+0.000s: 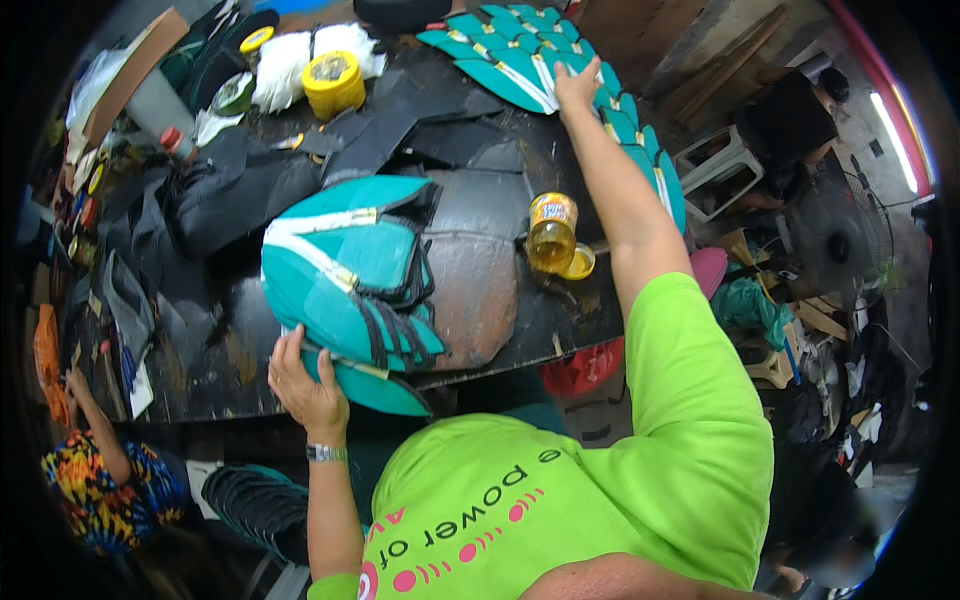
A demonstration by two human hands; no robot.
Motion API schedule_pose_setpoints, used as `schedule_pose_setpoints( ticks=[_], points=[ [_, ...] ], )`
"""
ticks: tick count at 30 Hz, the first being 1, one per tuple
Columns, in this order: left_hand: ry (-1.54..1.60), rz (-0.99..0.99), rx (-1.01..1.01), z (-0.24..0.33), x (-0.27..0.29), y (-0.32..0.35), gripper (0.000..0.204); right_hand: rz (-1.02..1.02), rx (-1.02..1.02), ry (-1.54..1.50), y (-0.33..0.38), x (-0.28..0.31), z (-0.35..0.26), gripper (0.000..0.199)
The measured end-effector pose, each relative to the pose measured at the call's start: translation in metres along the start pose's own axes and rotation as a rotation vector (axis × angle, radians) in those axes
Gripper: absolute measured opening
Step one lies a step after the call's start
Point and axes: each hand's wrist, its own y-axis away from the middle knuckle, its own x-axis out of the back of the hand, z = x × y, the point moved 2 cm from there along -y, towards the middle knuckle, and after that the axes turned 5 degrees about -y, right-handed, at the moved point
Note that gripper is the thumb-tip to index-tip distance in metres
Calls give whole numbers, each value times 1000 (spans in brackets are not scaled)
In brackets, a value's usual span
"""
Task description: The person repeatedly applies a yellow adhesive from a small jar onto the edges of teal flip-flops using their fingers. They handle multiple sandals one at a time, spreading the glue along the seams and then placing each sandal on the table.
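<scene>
Across the dark table I stretch my right hand (578, 88), its fingers spread over the overlapping rows of teal leaf-shaped pieces (510, 80) at the far right. Thumb apart from the fingers, my left hand (308, 388) rests against the tip of a single teal piece (372, 388) at the near table edge. Just beyond it lies a fanned stack of teal pieces (340, 250) with dark undersides and white strips along their seams. Whether my right fingertips touch a piece or hover just above it is hard to make out.
Right of the stack stand an open glass jar of amber stuff (552, 235) and its yellow lid (580, 263). Black sheet scraps (240, 190) cover the left. A yellow tub (333, 85) stands at the back. Another person's arm (100, 425) shows at left; a fan (840, 220) stands at right.
</scene>
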Motion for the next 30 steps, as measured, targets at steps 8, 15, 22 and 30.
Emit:
schedule_pose_setpoints(
  ticks=[8,15,22,30],
  points=[
    [19,65,-33,-6,-3,3,38,-384,142,-517,84,90,-65,54],
    [444,254,-97,4,23,-4,20,-824,660,-183,281,227,-140,17],
    [600,-14,-363,31,32,-109,16,-755,556,514,330,249,-110,51],
    [33,-657,-566,37,-60,-198,75,-813,424,756,311,212,-95,73]
  ],
)
